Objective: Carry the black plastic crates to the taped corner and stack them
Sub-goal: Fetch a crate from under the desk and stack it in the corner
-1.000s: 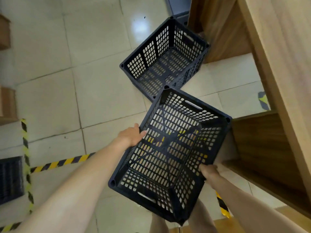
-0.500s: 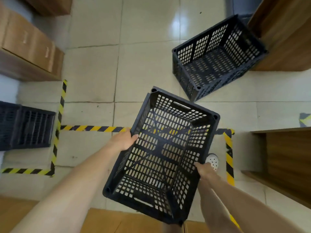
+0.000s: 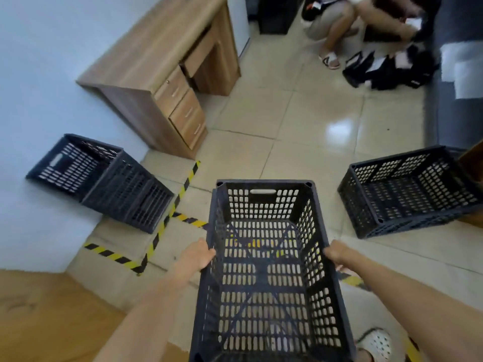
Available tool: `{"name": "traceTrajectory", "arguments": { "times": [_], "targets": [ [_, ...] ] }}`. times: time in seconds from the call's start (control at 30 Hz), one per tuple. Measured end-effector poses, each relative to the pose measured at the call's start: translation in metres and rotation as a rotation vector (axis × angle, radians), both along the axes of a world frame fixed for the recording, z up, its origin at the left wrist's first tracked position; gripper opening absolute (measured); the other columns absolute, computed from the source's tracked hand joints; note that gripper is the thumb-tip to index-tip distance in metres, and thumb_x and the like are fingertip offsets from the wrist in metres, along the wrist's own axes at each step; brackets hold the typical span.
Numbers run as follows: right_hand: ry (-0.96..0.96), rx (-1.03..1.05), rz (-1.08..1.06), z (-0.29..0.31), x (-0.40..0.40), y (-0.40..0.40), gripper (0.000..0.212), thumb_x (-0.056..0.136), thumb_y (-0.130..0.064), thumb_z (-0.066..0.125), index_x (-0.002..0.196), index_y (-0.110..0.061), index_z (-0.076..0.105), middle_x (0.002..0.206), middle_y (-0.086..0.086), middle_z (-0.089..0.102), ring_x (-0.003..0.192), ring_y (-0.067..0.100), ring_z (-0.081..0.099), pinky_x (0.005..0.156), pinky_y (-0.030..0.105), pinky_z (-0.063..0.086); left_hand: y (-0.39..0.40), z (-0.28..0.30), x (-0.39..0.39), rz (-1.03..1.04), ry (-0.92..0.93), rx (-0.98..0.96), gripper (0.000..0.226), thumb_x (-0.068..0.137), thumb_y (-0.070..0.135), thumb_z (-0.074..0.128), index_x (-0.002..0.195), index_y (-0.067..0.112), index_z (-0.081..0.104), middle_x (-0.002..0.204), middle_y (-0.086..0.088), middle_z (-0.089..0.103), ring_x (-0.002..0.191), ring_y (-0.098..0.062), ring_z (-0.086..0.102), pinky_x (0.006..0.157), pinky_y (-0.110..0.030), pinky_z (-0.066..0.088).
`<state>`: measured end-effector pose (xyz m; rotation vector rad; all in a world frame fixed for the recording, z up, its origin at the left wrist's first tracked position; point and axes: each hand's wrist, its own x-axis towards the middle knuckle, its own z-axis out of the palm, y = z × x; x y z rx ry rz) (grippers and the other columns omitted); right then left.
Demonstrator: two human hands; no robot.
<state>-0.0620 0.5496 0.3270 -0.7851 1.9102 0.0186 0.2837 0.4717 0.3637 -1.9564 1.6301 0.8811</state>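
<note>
Black crate (image 3: 264, 270) being carried.
Left hand (image 3: 197, 256) and right hand (image 3: 337, 253) are gripping its sides above the striped tape (image 3: 167, 218).

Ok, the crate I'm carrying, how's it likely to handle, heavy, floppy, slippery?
The crate is empty and perforated all over, so probably light for its size. Its walls look straight under the left hand and right hand, so likely stiff. Both hands hold the side rims, not the end slot, so it might tip endwise.

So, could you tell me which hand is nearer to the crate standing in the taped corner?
Left. The left hand grips the carried crate on the corner crate's side; the right hand holds the opposite wall.
</note>
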Motion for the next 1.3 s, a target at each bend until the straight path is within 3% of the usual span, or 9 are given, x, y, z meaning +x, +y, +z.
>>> {"name": "traceTrajectory", "arguments": {
  "times": [0.17, 0.3, 0.37, 0.47, 0.6, 0.67, 0.8, 1.03, 1.3],
  "targets": [
    [0.114, -0.104, 0.308, 0.086, 0.052, -0.053, 0.026, 0.099, -0.015, 0.042, 0.092, 0.006, 0.055, 0.09, 0.02, 0.054, 0.051, 0.02, 0.05, 0.044, 0.026, 0.046, 0.005, 0.051, 0.063, 0.091, 0.042, -0.065, 0.024, 0.098, 0.026, 0.047, 0.115, 0.009, 0.048, 0.096, -0.009, 0.064, 0.079, -0.023, 0.066, 0.077, -0.036, 0.056],
    [0.175, -0.159, 0.472, 0.128, 0.08, -0.08, 0.041, 0.101, -0.022, 0.041, 0.115, 0.011, 0.06, 0.097, 0.021, 0.065, 0.085, 0.033, 0.068, 0.074, 0.033, 0.053, 0.005, 0.084, 0.084, 0.097, 0.062, -0.142, 0.018, 0.1, 0.022, 0.045, 0.089, 0.013, 0.055, 0.074, -0.007, 0.065, 0.057, -0.018, 0.059, 0.062, -0.031, 0.051],
    [0.194, -0.192, 0.523, 0.139, 0.088, -0.092, 0.041, 0.1, -0.022, 0.041, 0.117, 0.011, 0.06, 0.107, 0.023, 0.067, 0.091, 0.035, 0.067, 0.077, 0.034, 0.052, 0.002, 0.095, 0.091, 0.126, 0.071, -0.163, 0.022, 0.1, 0.021, 0.045, 0.08, 0.014, 0.051, 0.07, -0.007, 0.062, 0.059, -0.02, 0.06, 0.066, -0.033, 0.053],
    [0.217, -0.253, 0.561, 0.146, 0.1, -0.116, 0.039, 0.099, -0.022, 0.045, 0.118, 0.008, 0.059, 0.117, 0.024, 0.065, 0.086, 0.035, 0.063, 0.064, 0.031, 0.049, -0.007, 0.103, 0.098, 0.158, 0.061, -0.2, 0.014, 0.098, 0.022, 0.046, 0.1, 0.009, 0.05, 0.078, -0.007, 0.061, 0.07, -0.026, 0.064, 0.068, -0.037, 0.053],
    [0.246, -0.297, 0.639, 0.137, 0.111, -0.16, 0.037, 0.098, -0.02, 0.045, 0.119, 0.006, 0.06, 0.122, 0.023, 0.062, 0.112, 0.037, 0.06, 0.087, 0.033, 0.047, -0.027, 0.113, 0.106, 0.171, -0.025, -0.19, 0.021, 0.1, 0.02, 0.049, 0.111, 0.003, 0.044, 0.105, -0.014, 0.058, 0.097, -0.03, 0.061, 0.073, -0.034, 0.045],
    [0.242, -0.338, 0.654, 0.127, 0.117, -0.189, 0.035, 0.095, -0.022, 0.047, 0.115, 0.002, 0.062, 0.118, 0.021, 0.064, 0.106, 0.036, 0.062, 0.085, 0.034, 0.048, -0.039, 0.123, 0.109, 0.19, -0.079, -0.191, 0.034, 0.1, 0.022, 0.051, 0.123, -0.001, 0.045, 0.123, -0.017, 0.056, 0.111, -0.032, 0.057, 0.084, -0.035, 0.046],
    [0.212, -0.39, 0.693, 0.121, 0.134, -0.256, 0.035, 0.095, -0.026, 0.045, 0.112, -0.001, 0.063, 0.109, 0.017, 0.066, 0.083, 0.029, 0.055, 0.081, 0.033, 0.049, -0.074, 0.141, 0.133, 0.282, -0.121, -0.188, 0.033, 0.093, 0.028, 0.057, 0.113, 0.003, 0.06, 0.114, -0.015, 0.066, 0.1, -0.03, 0.064, 0.08, -0.035, 0.053],
    [0.169, -0.502, 0.85, 0.165, 0.186, -0.346, 0.038, 0.095, -0.027, 0.04, 0.111, -0.002, 0.063, 0.116, 0.02, 0.065, 0.102, 0.035, 0.062, 0.082, 0.034, 0.048, -0.113, 0.202, 0.16, 0.424, -0.114, -0.275, 0.026, 0.092, 0.021, 0.057, 0.11, 0.003, 0.06, 0.104, -0.017, 0.068, 0.083, -0.03, 0.069, 0.076, -0.04, 0.059],
    [0.277, -0.603, 0.981, 0.194, 0.281, -0.395, 0.037, 0.097, -0.031, 0.041, 0.115, -0.006, 0.061, 0.115, 0.015, 0.065, 0.103, 0.032, 0.064, 0.083, 0.036, 0.049, -0.13, 0.2, 0.236, 0.465, -0.168, -0.319, 0.021, 0.092, 0.028, 0.056, 0.1, 0.009, 0.061, 0.097, -0.01, 0.069, 0.085, -0.026, 0.068, 0.078, -0.038, 0.059]
  ]
}}
